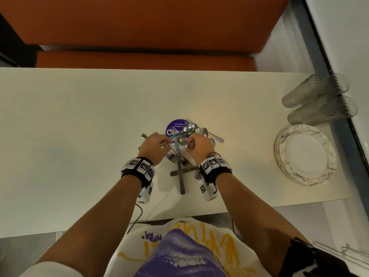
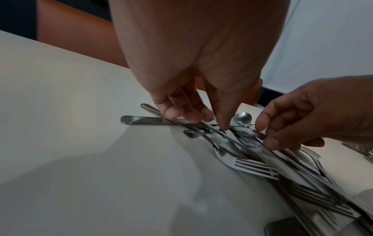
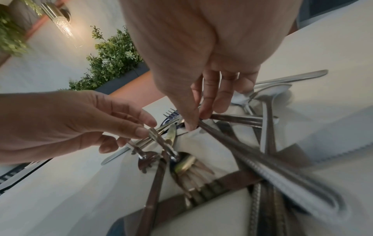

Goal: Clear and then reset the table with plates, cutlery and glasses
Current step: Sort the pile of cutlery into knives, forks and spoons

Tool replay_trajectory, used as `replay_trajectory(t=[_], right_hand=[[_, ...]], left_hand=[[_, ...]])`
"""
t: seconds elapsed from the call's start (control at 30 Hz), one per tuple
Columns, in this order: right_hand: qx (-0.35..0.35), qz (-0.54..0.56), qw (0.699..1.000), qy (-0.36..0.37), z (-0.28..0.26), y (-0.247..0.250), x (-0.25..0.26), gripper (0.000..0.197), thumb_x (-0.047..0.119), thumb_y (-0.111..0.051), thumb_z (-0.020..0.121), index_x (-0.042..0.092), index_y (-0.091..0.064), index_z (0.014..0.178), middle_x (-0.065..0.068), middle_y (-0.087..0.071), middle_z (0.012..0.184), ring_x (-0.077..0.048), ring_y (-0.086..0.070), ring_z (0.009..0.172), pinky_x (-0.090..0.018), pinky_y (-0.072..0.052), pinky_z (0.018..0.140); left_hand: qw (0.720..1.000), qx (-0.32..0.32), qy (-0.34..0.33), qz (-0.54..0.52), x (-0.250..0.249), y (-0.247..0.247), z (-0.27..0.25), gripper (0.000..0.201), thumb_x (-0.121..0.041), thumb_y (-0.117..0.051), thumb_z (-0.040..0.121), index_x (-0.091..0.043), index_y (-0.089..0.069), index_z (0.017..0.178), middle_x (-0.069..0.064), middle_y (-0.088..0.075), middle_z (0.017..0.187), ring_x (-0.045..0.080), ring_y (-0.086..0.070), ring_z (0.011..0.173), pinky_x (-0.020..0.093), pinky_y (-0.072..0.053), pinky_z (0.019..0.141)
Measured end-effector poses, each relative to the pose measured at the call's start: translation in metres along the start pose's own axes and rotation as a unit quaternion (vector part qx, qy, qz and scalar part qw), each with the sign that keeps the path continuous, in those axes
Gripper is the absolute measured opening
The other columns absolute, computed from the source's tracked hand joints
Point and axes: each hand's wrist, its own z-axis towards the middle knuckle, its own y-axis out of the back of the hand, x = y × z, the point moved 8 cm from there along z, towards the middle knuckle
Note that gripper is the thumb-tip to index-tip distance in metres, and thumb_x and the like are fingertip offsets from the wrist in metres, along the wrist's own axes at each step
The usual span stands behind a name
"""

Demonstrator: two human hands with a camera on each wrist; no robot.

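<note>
1. Clearing looks mostly done: plates (image 1: 306, 154) stacked and glasses (image 1: 319, 98) lying together at the table's (image 1: 79, 116) right end.
2. Cutlery (image 1: 180, 156) is heaped mid-table.
3. Left hand (image 1: 153, 144) pinches handles; right hand (image 1: 201, 145) pinches a knife handle.
4. Resetting remains.

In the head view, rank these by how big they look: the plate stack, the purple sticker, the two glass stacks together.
1. Two glass stacks and plate stack: look alike in extent, so left unranked.
2. Purple sticker: clearly smallest, partly covered by cutlery.
</note>
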Motion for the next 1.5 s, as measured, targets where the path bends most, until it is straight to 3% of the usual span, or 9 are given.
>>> replay_trajectory(t=[0.07,0.2,0.33,0.57,0.67,0.87,1.13,1.27,1.5], right_hand=[[-0.022,-0.017,1.0,0.003,0.0,0.006,-0.007,0.019,0.022,-0.072,0.082,0.029,-0.057,0.091,0.013,-0.058,0.078,-0.017,-0.063,0.08,-0.049,-0.052,0.09],[-0.085,-0.046,0.994,0.04,-0.009,0.014,-0.001,0.016,0.021,-0.071,0.085,0.023,-0.061,0.096,0.009,-0.053,0.084,-0.02,-0.058,0.087,-0.046,-0.053,0.082],[-0.062,-0.073,0.993,0.075,-0.012,0.001,0.017,0.006,0.027,-0.065,0.09,0.022,-0.067,0.086,0.009,-0.061,0.085,-0.014,-0.059,0.084,-0.042,-0.054,0.083],[-0.063,-0.211,0.973,0.074,-0.008,-0.017,0.043,0.042,0.055,-0.048,0.097,0.019,-0.071,0.1,0.0,-0.069,0.105,-0.021,-0.06,0.104,-0.041,-0.047,0.096],[-0.055,-0.225,0.971,0.055,-0.001,-0.02,0.045,0.042,0.055,-0.053,0.095,0.02,-0.072,0.107,-0.001,-0.07,0.11,-0.022,-0.058,0.112,-0.042,-0.041,0.101],[-0.045,-0.223,0.971,0.066,0.007,-0.027,0.054,0.032,0.05,-0.064,0.09,0.024,-0.07,0.108,0.001,-0.068,0.114,-0.022,-0.058,0.112,-0.041,-0.039,0.102],[-0.046,-0.188,0.98,0.047,0.013,-0.032,0.063,0.011,0.026,-0.061,0.09,0.021,-0.071,0.089,0.0,-0.069,0.099,-0.025,-0.062,0.098,-0.044,-0.043,0.099],[-0.062,-0.187,0.98,0.02,0.018,-0.034,0.056,0.019,0.039,-0.063,0.089,0.021,-0.07,0.091,0.001,-0.068,0.094,-0.023,-0.062,0.094,-0.045,-0.046,0.096],[-0.015,-0.212,0.977,-0.013,0.024,-0.033,0.06,0.017,0.037,-0.062,0.086,0.02,-0.066,0.083,0.002,-0.068,0.086,-0.023,-0.061,0.091,-0.05,-0.037,0.103]], left_hand=[[1.0,0.0,-0.004,0.003,-0.002,-0.001,0.0,0.016,-0.02,-0.074,0.091,-0.026,-0.076,0.105,-0.006,-0.063,0.102,0.011,-0.058,0.088,0.022,-0.046,0.073],[1.0,0.003,-0.015,0.017,-0.007,-0.005,-0.001,0.023,-0.023,-0.075,0.091,-0.029,-0.074,0.113,-0.005,-0.057,0.101,0.01,-0.057,0.082,0.023,-0.05,0.071],[0.998,0.0,-0.025,0.055,-0.008,-0.009,-0.005,0.019,-0.022,-0.076,0.091,-0.023,-0.076,0.11,-0.001,-0.054,0.102,0.016,-0.056,0.084,0.035,-0.055,0.075],[0.999,-0.008,-0.02,0.041,0.002,-0.007,-0.01,0.014,-0.009,-0.074,0.092,-0.014,-0.076,0.105,0.0,-0.051,0.102,0.016,-0.057,0.083,0.02,-0.046,0.072],[0.999,-0.013,-0.016,0.035,0.008,-0.004,-0.012,0.013,-0.008,-0.073,0.093,-0.012,-0.077,0.104,0.001,-0.052,0.102,0.019,-0.058,0.086,0.013,-0.036,0.068],[0.999,-0.018,-0.039,0.022,0.014,-0.003,-0.013,0.017,0.0,-0.076,0.088,-0.011,-0.08,0.1,0.003,-0.055,0.096,0.021,-0.06,0.081,0.026,-0.05,0.075],[0.998,-0.037,-0.043,0.005,0.017,0.001,-0.013,0.015,0.006,-0.076,0.084,-0.006,-0.079,0.093,0.008,-0.058,0.093,0.022,-0.059,0.076,0.033,-0.053,0.07],[0.998,-0.037,-0.042,0.002,0.017,0.003,-0.012,0.017,0.007,-0.076,0.083,-0.007,-0.079,0.093,0.014,-0.061,0.093,0.027,-0.062,0.075,0.036,-0.056,0.071],[0.999,-0.023,-0.033,0.007,0.014,0.005,-0.012,0.016,0.004,-0.076,0.085,-0.008,-0.078,0.095,0.006,-0.056,0.092,0.025,-0.061,0.077,0.032,-0.052,0.073]])
